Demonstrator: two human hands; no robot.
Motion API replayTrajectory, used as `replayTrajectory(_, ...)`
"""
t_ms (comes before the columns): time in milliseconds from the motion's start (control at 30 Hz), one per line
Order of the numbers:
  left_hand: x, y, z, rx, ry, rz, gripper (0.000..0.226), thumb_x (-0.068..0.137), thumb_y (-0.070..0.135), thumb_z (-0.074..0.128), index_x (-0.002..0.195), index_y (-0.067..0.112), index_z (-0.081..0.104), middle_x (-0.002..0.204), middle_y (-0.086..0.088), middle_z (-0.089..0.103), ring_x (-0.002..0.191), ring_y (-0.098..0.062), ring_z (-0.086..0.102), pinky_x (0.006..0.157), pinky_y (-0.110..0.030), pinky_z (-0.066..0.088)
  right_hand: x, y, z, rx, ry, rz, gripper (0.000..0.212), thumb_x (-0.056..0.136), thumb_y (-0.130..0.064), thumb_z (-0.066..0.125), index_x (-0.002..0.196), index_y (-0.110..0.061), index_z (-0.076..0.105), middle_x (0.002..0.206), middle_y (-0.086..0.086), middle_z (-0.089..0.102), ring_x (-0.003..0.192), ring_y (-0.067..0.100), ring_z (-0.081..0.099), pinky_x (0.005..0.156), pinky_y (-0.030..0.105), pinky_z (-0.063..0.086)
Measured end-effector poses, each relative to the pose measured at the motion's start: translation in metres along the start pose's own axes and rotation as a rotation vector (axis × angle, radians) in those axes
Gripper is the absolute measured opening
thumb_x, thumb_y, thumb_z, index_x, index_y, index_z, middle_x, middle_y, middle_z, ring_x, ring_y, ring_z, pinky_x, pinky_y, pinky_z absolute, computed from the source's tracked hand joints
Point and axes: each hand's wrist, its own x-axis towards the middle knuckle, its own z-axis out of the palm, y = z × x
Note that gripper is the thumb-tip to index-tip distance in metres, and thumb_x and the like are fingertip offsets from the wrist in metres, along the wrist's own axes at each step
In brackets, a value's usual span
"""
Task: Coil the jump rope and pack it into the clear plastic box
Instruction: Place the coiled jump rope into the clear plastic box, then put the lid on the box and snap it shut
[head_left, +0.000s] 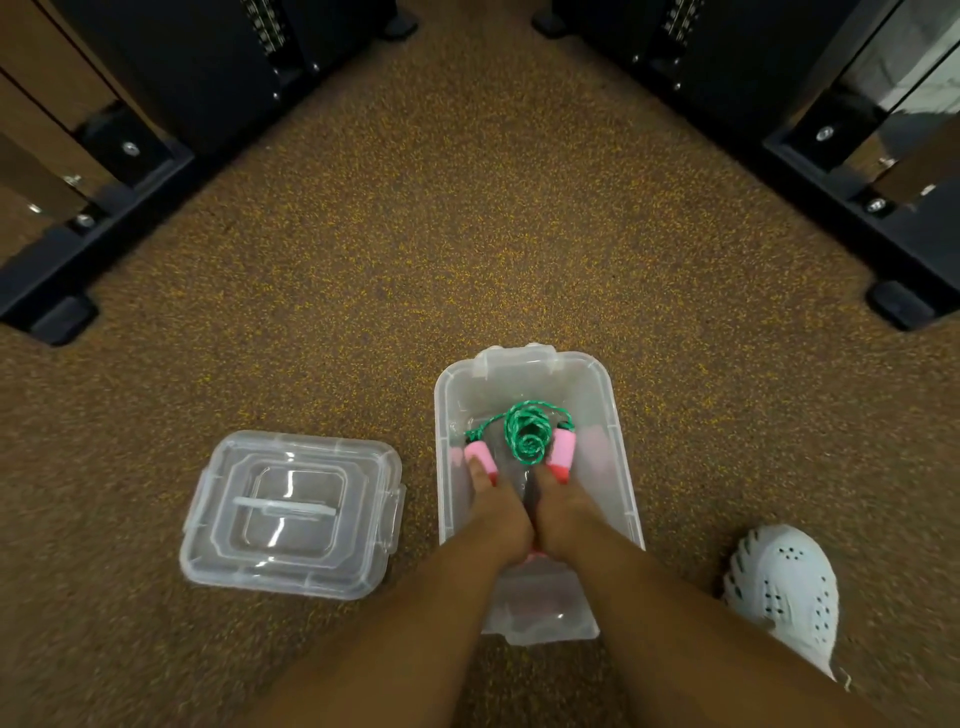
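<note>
Both hands, left (501, 512) and right (563, 512), each clamp a pink handle inside the box (623, 467); light, limp rope (527, 434) springs loose, so hold the stiff handles

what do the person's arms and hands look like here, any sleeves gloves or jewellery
Both forearms are bare as far up as the head view shows: no sleeves, no gloves. The left hand and right hand show no rings, and neither wrist carries a watch or bracelet. Fingernails are too small and blurred to judge. The only clothing in view is a white perforated shoe to the right.
</note>
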Motion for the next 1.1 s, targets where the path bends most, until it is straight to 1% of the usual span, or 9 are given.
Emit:
replayTrajectory(100,-0.006,0.006,-0.006,-0.037,0.011,0.023,0.067,0.102,0.017,0.035,0.154,0.015,-0.006,0.159,-0.017,0.016,0.141,-0.035,0.032,0.110,-0.036,0.030,-0.005,-0.005,-0.008,-0.139,-0.076,-0.002,0.068,0.091,-0.023,0.051,0.150,-0.023,0.018,0.147,0.023,0.033,0.128,0.037,0.045,0.104,0.036,0.038)
replayTrajectory(167,-0.015,0.009,-0.012,0.045,0.087,0.128,0.062,0.105,0.023,0.030,0.155,0.022,-0.007,0.157,-0.016,0.026,0.136,-0.032,0.039,0.105,-0.035,0.032,-0.008,-0.007,-0.011,-0.128,-0.096,0.011,0.060,0.088,-0.020,0.056,0.142,-0.019,0.033,0.137,0.022,0.046,0.118,0.035,0.054,0.095,0.034,0.045)
replayTrajectory(233,-0.022,0.011,-0.017,0.060,0.090,0.196,0.057,0.105,0.022,0.032,0.155,0.020,0.006,0.159,-0.013,0.020,0.139,-0.029,0.035,0.104,-0.031,0.032,-0.014,-0.011,-0.014,-0.137,-0.055,-0.002,0.051,0.086,-0.021,0.057,0.134,-0.017,0.042,0.134,0.021,0.048,0.116,0.034,0.054,0.095,0.034,0.045)
replayTrajectory(400,-0.032,0.007,-0.034,0.025,0.098,0.224,0.062,0.098,0.006,0.039,0.153,0.002,0.011,0.163,-0.015,-0.001,0.149,-0.028,0.014,0.116,-0.028,0.013,-0.037,-0.023,-0.029,-0.136,-0.045,-0.150,0.070,0.093,-0.018,0.048,0.152,-0.017,0.010,0.159,0.016,0.008,0.147,0.028,0.014,0.116,0.033,0.018)
replayTrajectory(600,-0.055,-0.014,-0.062,-0.118,0.612,0.498,0.045,0.083,0.009,0.044,0.125,0.007,0.059,0.122,-0.017,0.056,0.111,-0.034,0.049,0.100,-0.039,0.038,-0.071,-0.040,-0.036,-0.018,0.038,-0.422,0.052,0.099,-0.031,0.035,0.149,-0.028,0.021,0.158,0.008,0.021,0.144,0.024,0.023,0.117,0.036,0.021)
replayTrajectory(733,-0.048,-0.051,-0.073,-0.342,0.886,0.305,0.020,0.084,-0.001,0.055,0.102,0.001,0.062,0.106,-0.019,0.055,0.096,-0.035,0.054,0.084,-0.030,0.039,-0.098,-0.044,-0.031,-0.057,-0.057,-0.530,0.058,0.096,-0.047,0.041,0.149,-0.036,0.019,0.159,-0.005,0.019,0.145,0.016,0.021,0.116,0.032,0.020)
replayTrajectory(867,-0.035,-0.091,-0.091,-0.578,0.904,-0.133,0.023,0.087,0.012,0.059,0.109,0.004,0.062,0.123,-0.021,0.047,0.105,-0.038,0.055,0.095,-0.038,0.040,-0.117,-0.042,-0.020,-0.116,-0.146,-0.610,0.071,0.089,-0.053,0.052,0.148,-0.040,0.014,0.158,-0.008,0.021,0.143,0.014,0.022,0.115,0.032,0.023)
replayTrajectory(967,-0.008,-0.131,-0.107,-0.934,0.580,-0.463,0.055,0.079,0.035,0.061,0.131,0.018,0.053,0.136,-0.018,0.043,0.123,-0.038,0.046,0.105,-0.044,0.039,-0.120,-0.036,-0.014,-0.121,-0.159,-0.628,0.071,0.088,-0.052,0.053,0.147,-0.044,0.014,0.157,-0.011,0.021,0.143,0.011,0.022,0.113,0.029,0.022)
replayTrajectory(1100,-0.002,-0.146,-0.130,-1.415,0.325,-0.532,0.035,0.089,0.031,0.058,0.116,0.009,0.058,0.084,-0.009,0.051,0.085,-0.027,0.053,0.077,-0.036,0.046,-0.119,-0.028,-0.013,-0.089,-0.157,-0.631,0.067,0.089,-0.052,0.053,0.146,-0.044,0.018,0.155,-0.013,0.024,0.142,0.008,0.022,0.114,0.029,0.023)
